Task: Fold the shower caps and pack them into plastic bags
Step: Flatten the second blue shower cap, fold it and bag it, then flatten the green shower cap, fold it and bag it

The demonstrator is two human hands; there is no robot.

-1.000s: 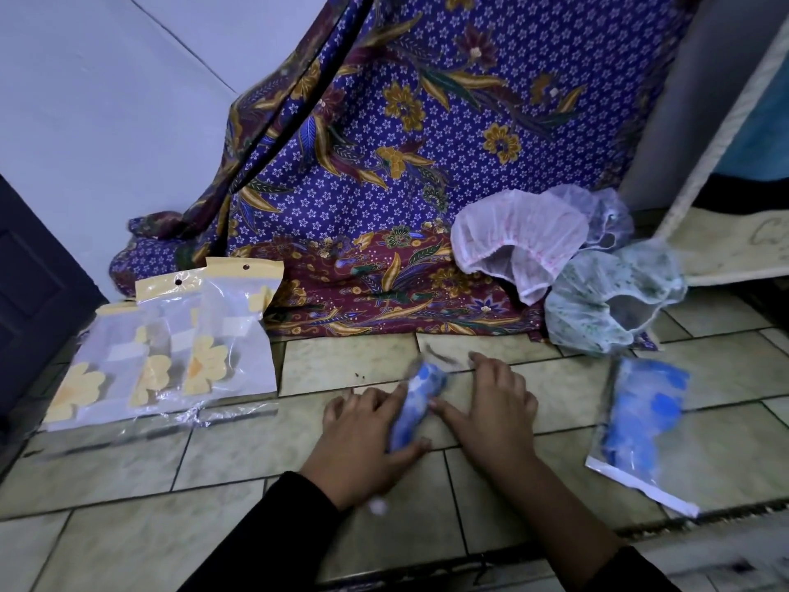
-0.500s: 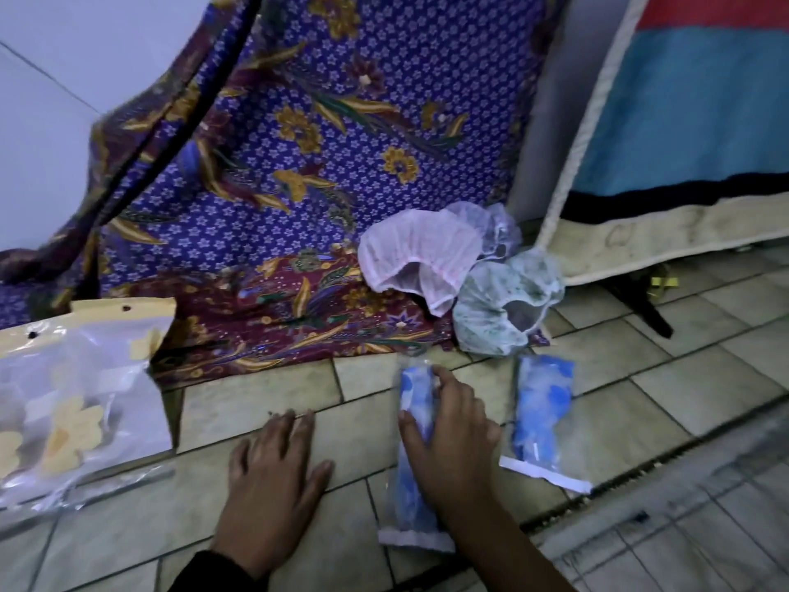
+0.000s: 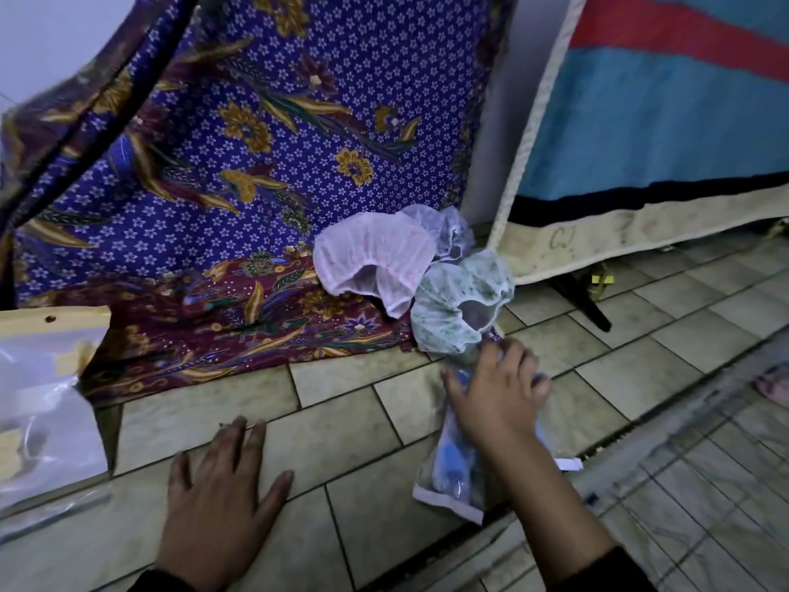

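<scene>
1. Left hand (image 3: 222, 493) lies flat on the tiled floor (image 3: 350, 420), fingers spread, holding nothing.
2. Right hand (image 3: 497, 395) presses open-palmed onto packed plastic bags (image 3: 452, 476) on the floor.
3. Loose shower caps (image 3: 452, 305) are heaped beyond, against patterned cloth (image 3: 256, 164).

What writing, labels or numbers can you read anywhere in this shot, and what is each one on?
"CJ" or similar, faint hand-drawn marks on the cream mattress edge: too smudged to read for certain.
Empty plastic bags with yellow headers: no readable print.
Packed bag under the right hand: white strip shows no legible text.
Shower caps: pattern only, no words.
</scene>
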